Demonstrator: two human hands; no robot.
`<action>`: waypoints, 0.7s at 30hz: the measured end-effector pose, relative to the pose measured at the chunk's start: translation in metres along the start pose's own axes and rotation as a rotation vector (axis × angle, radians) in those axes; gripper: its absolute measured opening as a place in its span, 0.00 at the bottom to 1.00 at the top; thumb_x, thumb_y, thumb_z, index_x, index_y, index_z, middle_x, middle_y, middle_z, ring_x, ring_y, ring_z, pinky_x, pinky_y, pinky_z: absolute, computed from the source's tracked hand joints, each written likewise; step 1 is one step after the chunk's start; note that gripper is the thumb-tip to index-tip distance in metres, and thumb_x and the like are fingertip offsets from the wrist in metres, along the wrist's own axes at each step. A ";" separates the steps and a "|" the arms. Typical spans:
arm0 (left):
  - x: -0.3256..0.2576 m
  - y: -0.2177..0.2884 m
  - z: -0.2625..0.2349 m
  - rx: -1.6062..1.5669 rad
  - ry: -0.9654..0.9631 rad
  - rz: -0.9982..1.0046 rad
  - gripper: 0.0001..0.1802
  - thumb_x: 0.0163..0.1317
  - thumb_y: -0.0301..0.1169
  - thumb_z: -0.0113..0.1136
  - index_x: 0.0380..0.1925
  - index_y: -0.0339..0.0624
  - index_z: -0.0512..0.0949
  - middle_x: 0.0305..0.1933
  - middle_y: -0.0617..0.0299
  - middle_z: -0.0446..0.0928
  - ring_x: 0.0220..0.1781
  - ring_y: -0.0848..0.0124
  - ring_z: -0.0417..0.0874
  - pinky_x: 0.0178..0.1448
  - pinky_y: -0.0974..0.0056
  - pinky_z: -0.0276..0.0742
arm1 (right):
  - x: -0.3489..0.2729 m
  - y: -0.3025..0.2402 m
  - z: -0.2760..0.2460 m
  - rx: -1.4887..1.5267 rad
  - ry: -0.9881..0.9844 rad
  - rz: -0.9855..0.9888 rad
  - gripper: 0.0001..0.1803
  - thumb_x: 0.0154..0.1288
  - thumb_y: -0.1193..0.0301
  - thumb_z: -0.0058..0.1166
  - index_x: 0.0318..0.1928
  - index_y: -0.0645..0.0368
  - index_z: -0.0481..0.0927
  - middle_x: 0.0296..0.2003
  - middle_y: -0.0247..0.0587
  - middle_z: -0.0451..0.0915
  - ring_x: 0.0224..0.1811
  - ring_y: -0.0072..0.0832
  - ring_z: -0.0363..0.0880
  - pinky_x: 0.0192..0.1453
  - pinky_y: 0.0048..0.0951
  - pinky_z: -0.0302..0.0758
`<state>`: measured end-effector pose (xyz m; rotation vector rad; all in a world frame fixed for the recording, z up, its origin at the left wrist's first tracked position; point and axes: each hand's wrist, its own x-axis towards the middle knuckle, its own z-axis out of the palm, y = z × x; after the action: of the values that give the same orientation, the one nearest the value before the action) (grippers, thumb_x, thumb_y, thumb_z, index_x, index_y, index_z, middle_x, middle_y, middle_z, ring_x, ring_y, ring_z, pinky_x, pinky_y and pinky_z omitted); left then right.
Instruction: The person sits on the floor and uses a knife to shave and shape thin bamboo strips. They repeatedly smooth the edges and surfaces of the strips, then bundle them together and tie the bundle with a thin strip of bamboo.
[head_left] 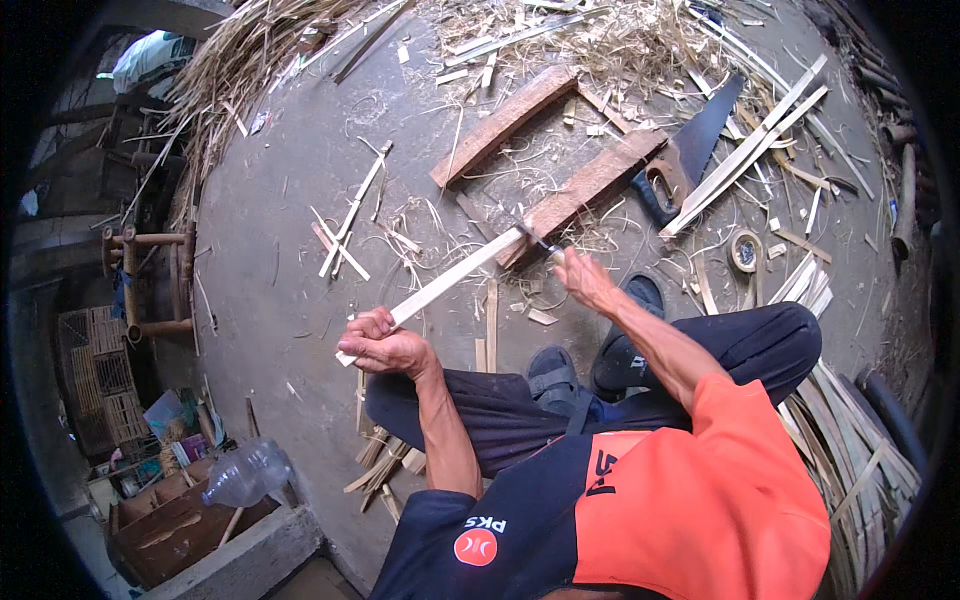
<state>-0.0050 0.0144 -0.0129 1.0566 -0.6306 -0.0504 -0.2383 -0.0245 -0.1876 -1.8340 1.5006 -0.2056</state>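
Observation:
My left hand (388,345) is closed round the near end of a long, pale split-bamboo strip (455,280). The strip slants up to the right, and its far end lies by the end of a reddish wooden beam (598,188). In my right hand (585,280) is the handle of a small knife (541,241). Its dark blade crosses the strip's far end at the beam. Whether the blade bites into the bamboo is too small to tell.
Beyond the beam lies a second wooden beam (508,122). A handsaw (690,160) rests at its right, near long pale strips (750,150) and a tape roll (745,251). Shavings (620,50) litter the floor. Bundled strips (865,480) lie at my right; a plastic jug (248,472) sits at lower left.

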 end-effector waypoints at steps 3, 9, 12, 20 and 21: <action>-0.004 0.001 0.000 0.000 -0.003 0.012 0.24 0.69 0.46 0.35 0.16 0.47 0.51 0.16 0.70 0.49 0.17 0.79 0.49 0.21 0.73 0.49 | -0.012 -0.002 -0.006 0.112 -0.053 -0.025 0.17 0.62 0.61 0.44 0.41 0.65 0.65 0.27 0.60 0.76 0.32 0.54 0.77 0.35 0.49 0.73; 0.005 0.016 0.018 -0.232 -0.195 -0.253 0.17 0.69 0.41 0.38 0.25 0.43 0.62 0.23 0.67 0.57 0.26 0.76 0.58 0.33 0.70 0.59 | -0.007 0.007 -0.012 0.151 -0.039 0.134 0.17 0.62 0.61 0.43 0.35 0.66 0.70 0.29 0.61 0.76 0.35 0.56 0.77 0.39 0.51 0.73; 0.012 0.023 0.027 -0.305 -0.217 -0.338 0.15 0.68 0.37 0.40 0.24 0.42 0.62 0.25 0.67 0.60 0.30 0.74 0.62 0.41 0.70 0.61 | -0.030 -0.048 -0.038 0.313 -0.235 -0.033 0.17 0.61 0.62 0.45 0.35 0.67 0.67 0.27 0.61 0.76 0.33 0.56 0.77 0.35 0.50 0.74; 0.014 0.018 0.041 -0.384 -0.101 -0.377 0.11 0.62 0.29 0.44 0.21 0.45 0.60 0.23 0.67 0.60 0.29 0.76 0.62 0.38 0.70 0.62 | -0.030 -0.032 -0.006 0.157 0.158 -0.228 0.15 0.61 0.63 0.48 0.35 0.63 0.64 0.18 0.53 0.74 0.20 0.42 0.77 0.21 0.43 0.74; 0.016 0.018 0.041 -0.397 -0.113 -0.372 0.11 0.62 0.29 0.43 0.20 0.45 0.61 0.23 0.67 0.60 0.29 0.76 0.62 0.38 0.70 0.61 | -0.031 -0.030 0.001 0.192 0.106 -0.248 0.15 0.61 0.63 0.47 0.35 0.63 0.64 0.18 0.54 0.74 0.20 0.44 0.77 0.22 0.44 0.73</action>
<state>-0.0170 -0.0139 0.0229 0.7751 -0.4919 -0.5418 -0.2234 0.0048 -0.1592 -1.8722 1.2703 -0.5553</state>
